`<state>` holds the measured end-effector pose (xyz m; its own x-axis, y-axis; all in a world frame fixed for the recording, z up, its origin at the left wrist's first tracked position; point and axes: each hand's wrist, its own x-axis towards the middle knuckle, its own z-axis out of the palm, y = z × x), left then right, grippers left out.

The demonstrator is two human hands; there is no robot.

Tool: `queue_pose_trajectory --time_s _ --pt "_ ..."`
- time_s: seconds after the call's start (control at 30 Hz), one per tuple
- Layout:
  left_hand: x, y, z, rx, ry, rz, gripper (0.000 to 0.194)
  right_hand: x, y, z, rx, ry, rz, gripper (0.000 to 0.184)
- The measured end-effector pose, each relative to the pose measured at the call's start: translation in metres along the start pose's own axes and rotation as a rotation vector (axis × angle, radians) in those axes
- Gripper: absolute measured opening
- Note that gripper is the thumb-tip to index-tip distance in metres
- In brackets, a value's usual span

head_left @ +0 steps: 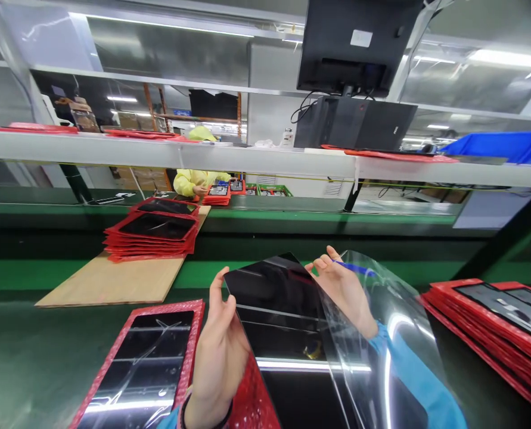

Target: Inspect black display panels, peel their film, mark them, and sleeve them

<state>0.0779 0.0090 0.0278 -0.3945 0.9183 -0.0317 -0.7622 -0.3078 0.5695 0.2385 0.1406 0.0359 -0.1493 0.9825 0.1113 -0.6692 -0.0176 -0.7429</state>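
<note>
My left hand grips the left edge of a glossy black tablet screen, which is tilted up in front of me. A clear protective film curls away from the screen's right side, still joined along it. My right hand has its fingers closed near the screen's upper right corner, seen partly through the film; it seems to pinch the film. A slim blue strip shows by those fingers, and I cannot tell whether it is a tab or a pen. Red bubble wrap lies beneath the screen.
Another film-covered screen lies on red bubble wrap at left. Behind it, a stack of red-wrapped panels rests on a wooden board. More red-wrapped tablets are piled at right. A shelf crosses above; a co-worker in yellow sits beyond.
</note>
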Motion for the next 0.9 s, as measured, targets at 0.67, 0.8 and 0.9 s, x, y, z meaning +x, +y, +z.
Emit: queue_pose_trajectory --time_s 0.67,0.8,0.9 --pt "0.008 -0.008 -0.001 0.100 -0.047 -0.029 0.048 -0.016 -0.006 -0.006 -0.471 -0.196 0.013 0.061" --pt "0.011 -0.007 -0.017 0.203 -0.079 -0.097 0.051 -0.017 0.002 -0.020 -0.504 -0.180 0.029 0.043" --pt "0.012 -0.001 -0.052 0.370 0.010 -0.033 0.056 -0.015 0.015 -0.031 -0.541 -0.148 0.010 0.031"
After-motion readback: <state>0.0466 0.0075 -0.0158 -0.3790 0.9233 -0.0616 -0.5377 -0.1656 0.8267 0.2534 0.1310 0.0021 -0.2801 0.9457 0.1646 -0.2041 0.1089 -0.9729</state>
